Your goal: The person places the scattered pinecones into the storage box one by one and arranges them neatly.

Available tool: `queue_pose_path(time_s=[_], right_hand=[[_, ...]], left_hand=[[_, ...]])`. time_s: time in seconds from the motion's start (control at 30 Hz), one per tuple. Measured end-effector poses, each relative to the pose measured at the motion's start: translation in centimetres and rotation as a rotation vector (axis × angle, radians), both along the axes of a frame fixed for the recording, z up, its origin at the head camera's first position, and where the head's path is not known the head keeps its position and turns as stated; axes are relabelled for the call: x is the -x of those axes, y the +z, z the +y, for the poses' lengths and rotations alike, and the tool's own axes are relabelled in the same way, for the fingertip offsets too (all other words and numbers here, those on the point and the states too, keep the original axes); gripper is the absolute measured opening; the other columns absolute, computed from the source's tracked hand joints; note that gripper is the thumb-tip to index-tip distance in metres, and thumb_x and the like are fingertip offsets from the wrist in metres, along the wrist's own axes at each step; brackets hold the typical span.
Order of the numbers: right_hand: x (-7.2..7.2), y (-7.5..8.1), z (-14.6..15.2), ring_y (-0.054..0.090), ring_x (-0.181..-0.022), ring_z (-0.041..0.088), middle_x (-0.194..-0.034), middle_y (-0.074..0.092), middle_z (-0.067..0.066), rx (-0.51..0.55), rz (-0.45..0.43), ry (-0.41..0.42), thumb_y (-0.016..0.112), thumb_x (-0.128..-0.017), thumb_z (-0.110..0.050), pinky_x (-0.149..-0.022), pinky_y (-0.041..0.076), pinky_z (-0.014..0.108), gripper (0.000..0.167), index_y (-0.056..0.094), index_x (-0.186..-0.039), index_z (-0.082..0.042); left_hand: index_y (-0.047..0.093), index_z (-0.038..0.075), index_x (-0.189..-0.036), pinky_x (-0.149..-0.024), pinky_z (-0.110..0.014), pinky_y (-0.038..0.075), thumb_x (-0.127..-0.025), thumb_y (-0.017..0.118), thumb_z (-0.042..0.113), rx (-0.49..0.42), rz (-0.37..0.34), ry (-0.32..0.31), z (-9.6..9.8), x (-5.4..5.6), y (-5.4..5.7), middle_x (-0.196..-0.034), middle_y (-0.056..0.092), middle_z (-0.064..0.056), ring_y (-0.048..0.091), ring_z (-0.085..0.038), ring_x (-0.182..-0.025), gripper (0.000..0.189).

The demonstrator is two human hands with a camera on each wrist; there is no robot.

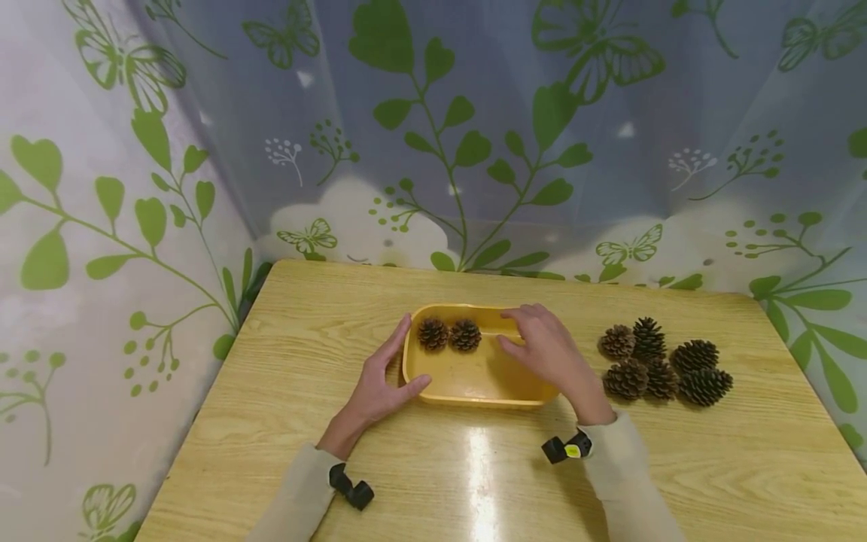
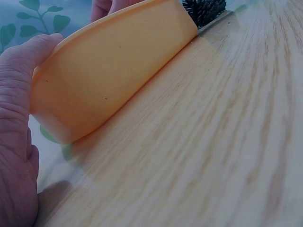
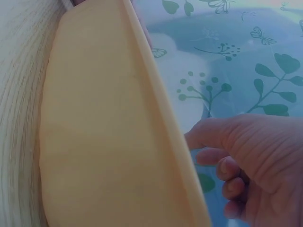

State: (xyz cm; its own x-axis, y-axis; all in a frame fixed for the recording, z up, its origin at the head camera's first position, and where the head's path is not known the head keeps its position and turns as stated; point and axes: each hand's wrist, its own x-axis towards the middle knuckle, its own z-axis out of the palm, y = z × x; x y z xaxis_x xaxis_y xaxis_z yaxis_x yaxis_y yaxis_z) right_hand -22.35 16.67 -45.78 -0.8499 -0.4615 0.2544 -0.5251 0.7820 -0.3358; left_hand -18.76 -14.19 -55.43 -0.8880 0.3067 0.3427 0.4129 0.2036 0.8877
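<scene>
Left hand [image 1: 375, 388] touches the tray [image 1: 470, 382], fingers spread; right hand [image 1: 552, 346], loosely parted, looks empty; two pinecones [image 1: 433, 333] fill its back-left corner, six others [image 1: 660, 379] outside.

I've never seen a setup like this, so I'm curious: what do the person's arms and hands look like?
The left hand and right hand are bare. Pale beige sleeves reach both wrists. A small black device sits at each wrist; the right one bears a yellow-green patch.

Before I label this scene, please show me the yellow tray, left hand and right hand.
Yellow tray [image 1: 457, 376]: head view, bare inside floor.
Left hand [image 1: 377, 384]: head view, back of the hand.
Right hand [image 1: 547, 349]: head view, back of the hand.
</scene>
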Motion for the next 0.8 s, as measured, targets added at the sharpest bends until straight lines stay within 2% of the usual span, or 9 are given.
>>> queue_pose_path(time_s=[0.07,0.17,0.3,0.6,0.8], right_hand=[[-0.1,0.0,0.3,0.050,-0.069,0.018,-0.072,0.060,0.005,0.007,0.000,-0.002,0.079,-0.093,-0.017,-0.082,0.051,0.045,0.042,0.070,-0.126,0.006],[-0.3,0.1,0.8,0.049,-0.068,0.018,-0.072,0.059,0.005,0.010,0.000,-0.010,0.079,-0.093,-0.017,-0.083,0.051,0.045,0.042,0.070,-0.126,0.006],[-0.5,0.2,1.3,0.048,-0.068,0.018,-0.071,0.058,0.004,0.005,0.004,-0.021,0.079,-0.093,-0.016,-0.074,0.047,0.041,0.041,0.070,-0.126,0.006],[-1.0,0.6,2.4,0.053,-0.075,0.022,-0.080,0.065,0.010,0.006,0.012,-0.045,0.076,-0.095,-0.018,-0.068,0.046,0.037,0.039,0.070,-0.126,0.006],[-1.2,1.0,3.2,0.052,-0.074,0.022,-0.077,0.063,0.007,0.008,0.016,-0.065,0.075,-0.097,-0.018,-0.066,0.045,0.036,0.039,0.070,-0.127,0.005]], left_hand=[[0.024,0.018,-0.168,-0.128,-0.034,0.020,-0.089,0.083,0.029,0.002,-0.003,0.003,0.0,0.0,0.0,-0.173,0.022,0.001,0.021,-0.020,-0.159,0.099],[0.024,0.020,-0.168,-0.128,-0.034,0.020,-0.089,0.083,0.029,0.008,-0.003,0.007,0.0,0.0,0.0,-0.173,0.022,0.003,0.021,-0.021,-0.159,0.099],[0.024,0.020,-0.168,-0.128,-0.036,0.021,-0.089,0.083,0.028,0.015,0.000,0.011,0.0,0.0,0.0,-0.173,0.022,0.002,0.022,-0.022,-0.159,0.099],[0.023,0.020,-0.168,-0.128,-0.034,0.020,-0.089,0.083,0.026,0.018,-0.010,0.004,0.0,0.1,0.0,-0.173,0.021,0.002,0.020,-0.018,-0.159,0.099],[0.023,0.020,-0.168,-0.128,-0.033,0.019,-0.089,0.083,0.026,0.007,-0.014,0.002,0.1,0.0,-0.1,-0.173,0.021,0.003,0.020,-0.019,-0.159,0.099]])
